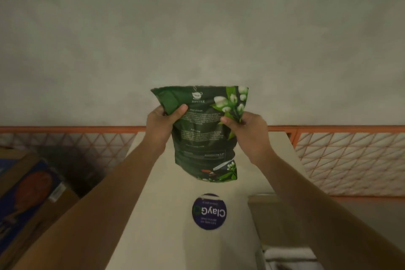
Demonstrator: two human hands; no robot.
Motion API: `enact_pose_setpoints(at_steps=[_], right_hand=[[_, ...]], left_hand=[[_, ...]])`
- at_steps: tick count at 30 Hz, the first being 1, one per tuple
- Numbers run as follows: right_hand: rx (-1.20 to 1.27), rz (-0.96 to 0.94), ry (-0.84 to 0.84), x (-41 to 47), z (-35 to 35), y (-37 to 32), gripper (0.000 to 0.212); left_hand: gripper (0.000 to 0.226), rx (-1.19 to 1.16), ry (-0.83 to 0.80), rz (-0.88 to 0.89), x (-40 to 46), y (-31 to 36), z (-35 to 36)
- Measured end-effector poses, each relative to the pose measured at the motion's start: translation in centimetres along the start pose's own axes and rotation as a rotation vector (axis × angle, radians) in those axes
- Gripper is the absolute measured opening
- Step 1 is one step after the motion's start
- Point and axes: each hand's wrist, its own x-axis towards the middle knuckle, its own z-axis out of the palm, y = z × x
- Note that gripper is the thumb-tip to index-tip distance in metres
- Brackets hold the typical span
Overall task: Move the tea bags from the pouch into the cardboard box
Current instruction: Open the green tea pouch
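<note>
Against a plain grey wall, above the pale desk (166, 182), the left hand (161, 120) and right hand (247, 126) pinch the upper corners of the green pouch (203, 133), which looks light, soft and crinkly, best held near its top.

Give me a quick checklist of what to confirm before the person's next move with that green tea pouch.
1. Both hands on the pouch: ok. The left hand and the right hand each pinch a side near its top.
2. Pouch upright: ok, its top edge points up and it hangs clear of the surface below.
3. Pouch top open: cannot tell, the edge looks crumpled but no opening shows.
4. Tea bags in sight: not ok, none visible.
5. Box ready below: cannot tell. A pale flap with a round sticker lies under the pouch, but no open space to drop bags into is plainly seen.
</note>
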Motion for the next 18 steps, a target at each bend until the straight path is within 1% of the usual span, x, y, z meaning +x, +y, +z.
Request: enact_pose_setpoints(at_steps=[2,4,6,8,10,15,18], right_hand=[[-0.027,0.007,-0.029,-2.6,0.0,1.5,0.017],[-0.07,0.02,-0.058,-5.0,0.3,2.9,0.014],[-0.082,0.058,-0.084,-7.0,0.7,4.5,0.012],[-0.141,0.077,-0.101,-8.7,1.2,5.8,0.016],[-0.169,0.122,-0.125,-10.2,1.7,7.0,0.022],[-0.089,0.236,-0.196,-13.5,2.6,8.4,0.026],[-0.059,0.262,-0.245,-15.4,2.7,8.3,0.025]], left_hand=[[0.017,-0.015,0.009,-0.054,-2.4,-1.7,-0.9],[0.017,0.007,0.031,-0.092,-4.5,-3.6,-1.8],[0.012,0.05,0.047,-0.122,-6.3,-5.1,-2.5],[0.006,0.095,0.053,-0.139,-7.8,-6.5,-3.0],[0.006,0.113,0.071,-0.177,-9.3,-7.3,-3.4],[0.009,0.108,0.09,-0.274,-12.2,-8.9,-4.5],[0.021,0.145,0.106,-0.293,-13.2,-9.7,-5.3]])
